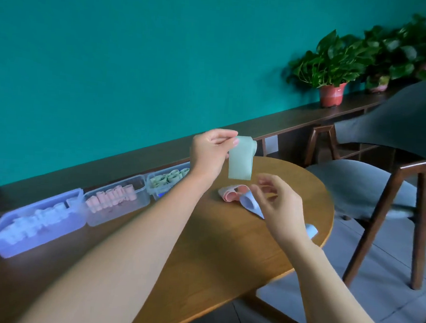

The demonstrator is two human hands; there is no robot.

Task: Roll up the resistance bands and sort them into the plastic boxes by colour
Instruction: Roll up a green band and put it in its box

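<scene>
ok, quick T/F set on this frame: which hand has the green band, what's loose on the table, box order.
1. The left hand pinches the green band above the table. True.
2. The right hand grips the pink band. False: it holds nothing, fingers loosely curled above the loose bands.
3. A pink band and a blue band lie unrolled on the table. True.
4. The pink box stands between the blue box and the green box. True.
5. The green box is empty. False: it holds green rolls.
</scene>
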